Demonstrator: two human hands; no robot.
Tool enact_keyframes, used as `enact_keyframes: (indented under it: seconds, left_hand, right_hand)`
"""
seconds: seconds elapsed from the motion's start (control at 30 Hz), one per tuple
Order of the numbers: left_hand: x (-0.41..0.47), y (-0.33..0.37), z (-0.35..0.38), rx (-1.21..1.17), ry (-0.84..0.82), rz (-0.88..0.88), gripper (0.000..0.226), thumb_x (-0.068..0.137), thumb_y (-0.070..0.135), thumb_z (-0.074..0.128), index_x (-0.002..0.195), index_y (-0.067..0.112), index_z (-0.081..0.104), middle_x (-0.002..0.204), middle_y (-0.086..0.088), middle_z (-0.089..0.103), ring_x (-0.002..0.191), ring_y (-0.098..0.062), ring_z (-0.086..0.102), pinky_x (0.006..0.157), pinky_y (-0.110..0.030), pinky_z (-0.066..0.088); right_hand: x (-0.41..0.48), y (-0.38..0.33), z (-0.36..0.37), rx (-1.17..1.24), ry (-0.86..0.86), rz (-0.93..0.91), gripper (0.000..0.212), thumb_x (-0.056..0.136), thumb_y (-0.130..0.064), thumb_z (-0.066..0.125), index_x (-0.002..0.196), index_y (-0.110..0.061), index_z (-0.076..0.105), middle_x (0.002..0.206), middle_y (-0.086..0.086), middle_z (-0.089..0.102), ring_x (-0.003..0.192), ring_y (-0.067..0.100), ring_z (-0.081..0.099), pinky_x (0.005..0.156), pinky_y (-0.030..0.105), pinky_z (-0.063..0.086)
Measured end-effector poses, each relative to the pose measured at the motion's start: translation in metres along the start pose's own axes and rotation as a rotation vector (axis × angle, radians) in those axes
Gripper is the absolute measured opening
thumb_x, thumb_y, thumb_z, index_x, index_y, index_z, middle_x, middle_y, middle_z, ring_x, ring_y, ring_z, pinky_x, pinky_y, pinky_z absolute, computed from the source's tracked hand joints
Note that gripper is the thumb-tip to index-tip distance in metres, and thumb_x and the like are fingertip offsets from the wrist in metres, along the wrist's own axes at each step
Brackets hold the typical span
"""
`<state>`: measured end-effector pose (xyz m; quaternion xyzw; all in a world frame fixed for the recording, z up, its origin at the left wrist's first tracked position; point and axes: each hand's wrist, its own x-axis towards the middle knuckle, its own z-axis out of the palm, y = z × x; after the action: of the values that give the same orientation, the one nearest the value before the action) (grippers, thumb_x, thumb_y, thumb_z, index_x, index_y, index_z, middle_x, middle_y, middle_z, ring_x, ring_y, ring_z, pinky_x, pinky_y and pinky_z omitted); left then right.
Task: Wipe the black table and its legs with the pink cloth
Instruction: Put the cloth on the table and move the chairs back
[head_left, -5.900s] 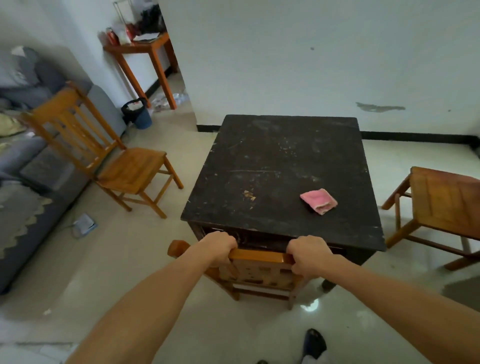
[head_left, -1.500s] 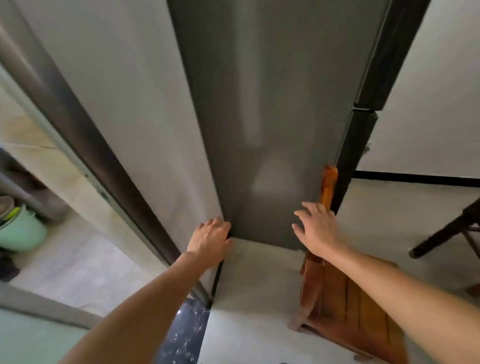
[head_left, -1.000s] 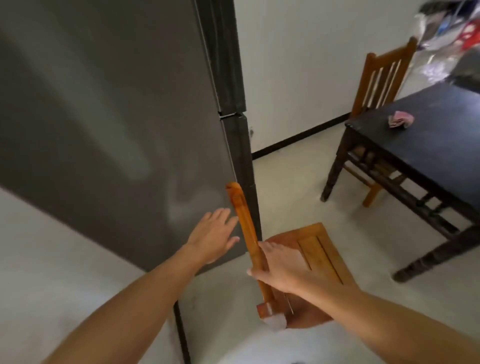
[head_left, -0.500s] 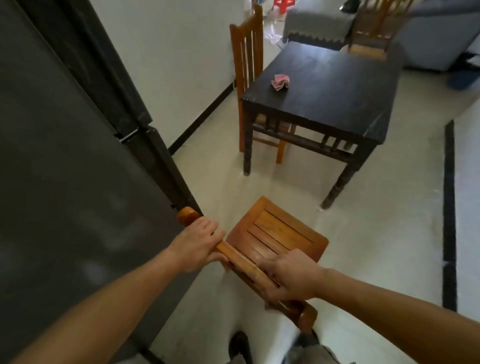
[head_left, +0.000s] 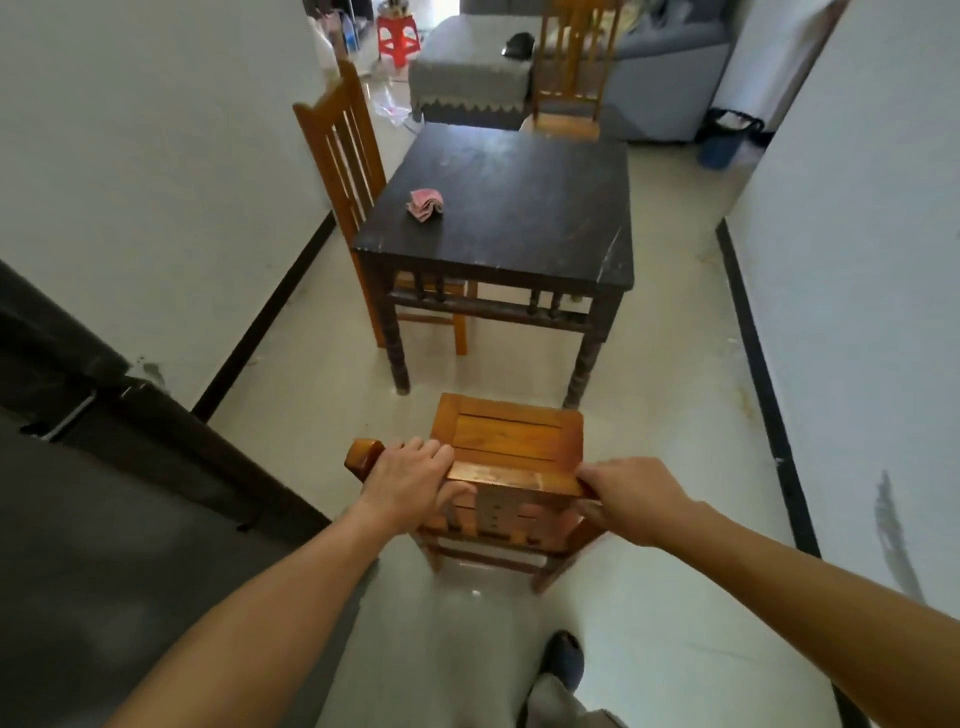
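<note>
While the left hand (head_left: 410, 480) was curled over the left end of the wooden chair's (head_left: 511, 436) top rail (head_left: 511, 475) and the right hand (head_left: 631, 499) clasped its right end, the pink cloth (head_left: 426, 204) lay untouched on the black table (head_left: 519, 208). It sat close to the left edge, toward the near-left corner, well apart from both hands. Wiping looked not yet begun.

The held chair's seat front was just short of the table's two near legs (head_left: 397, 353), so a shove forward would likely knock it against them and jolt the table. Parked there, it would also crowd access to those legs. A second chair (head_left: 337, 150) was tucked in at the left edge and a third chair (head_left: 569, 67) stood at the far edge. Both would probably keep the cloth from the legs behind them. The glossy floor (head_left: 675, 405) might let a pushed chair skid further than meant.
</note>
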<state>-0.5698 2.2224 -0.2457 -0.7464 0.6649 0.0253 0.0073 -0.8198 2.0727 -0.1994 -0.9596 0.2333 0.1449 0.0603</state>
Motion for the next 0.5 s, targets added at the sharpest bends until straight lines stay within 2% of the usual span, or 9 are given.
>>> enact_keyframes:
  seconds: [0.07, 0.23, 0.3, 0.4, 0.5]
  left_hand:
    - [0.024, 0.002, -0.004, -0.019, 0.019, -0.012, 0.069, 0.085, 0.077, 0.011, 0.094, 0.024, 0.053, 0.089, 0.007, 0.057, 0.080, -0.012, 0.054, 0.073, -0.029, 0.049]
    - [0.089, -0.007, -0.026, -0.030, 0.053, -0.053, 0.050, 0.088, 0.073, 0.027, 0.085, 0.027, 0.046, 0.080, 0.010, 0.048, 0.075, -0.010, 0.050, 0.068, -0.028, 0.049]
    - [0.117, -0.015, -0.039, -0.008, 0.090, -0.060, 0.047, 0.088, 0.072, 0.030, 0.082, 0.027, 0.045, 0.076, 0.011, 0.046, 0.070, -0.008, 0.049, 0.064, -0.025, 0.047]
    - [0.151, -0.024, -0.051, 0.004, 0.107, -0.071, 0.047, 0.087, 0.072, 0.029, 0.079, 0.028, 0.044, 0.072, 0.013, 0.044, 0.064, -0.006, 0.045, 0.060, -0.021, 0.040]
    - [0.180, -0.035, -0.055, 0.014, 0.127, -0.065, 0.050, 0.086, 0.074, 0.025, 0.079, 0.027, 0.044, 0.071, 0.013, 0.045, 0.062, -0.005, 0.046, 0.058, -0.019, 0.040]
  right_hand:
    - [0.004, 0.026, -0.001, -0.020, 0.084, 0.072, 0.020, 0.096, -0.048, 0.045, 0.094, -0.029, 0.053, 0.094, -0.007, 0.065, 0.083, 0.015, 0.060, 0.062, 0.025, 0.036]
    - [0.040, 0.080, -0.030, 0.009, 0.183, 0.040, 0.028, 0.097, -0.052, 0.043, 0.104, -0.030, 0.059, 0.093, -0.011, 0.061, 0.084, 0.009, 0.056, 0.070, 0.021, 0.042]
    - [0.061, 0.099, -0.046, 0.026, 0.202, 0.037, 0.029, 0.096, -0.053, 0.044, 0.106, -0.030, 0.060, 0.093, -0.011, 0.061, 0.083, 0.009, 0.055, 0.075, 0.025, 0.048]
    - [0.087, 0.123, -0.062, 0.035, 0.224, 0.038, 0.032, 0.095, -0.054, 0.045, 0.108, -0.029, 0.061, 0.096, -0.007, 0.065, 0.086, 0.011, 0.057, 0.079, 0.031, 0.051]
    - [0.108, 0.141, -0.072, 0.031, 0.251, 0.048, 0.035, 0.095, -0.056, 0.043, 0.110, -0.030, 0.061, 0.097, -0.008, 0.065, 0.086, 0.011, 0.057, 0.078, 0.030, 0.051]
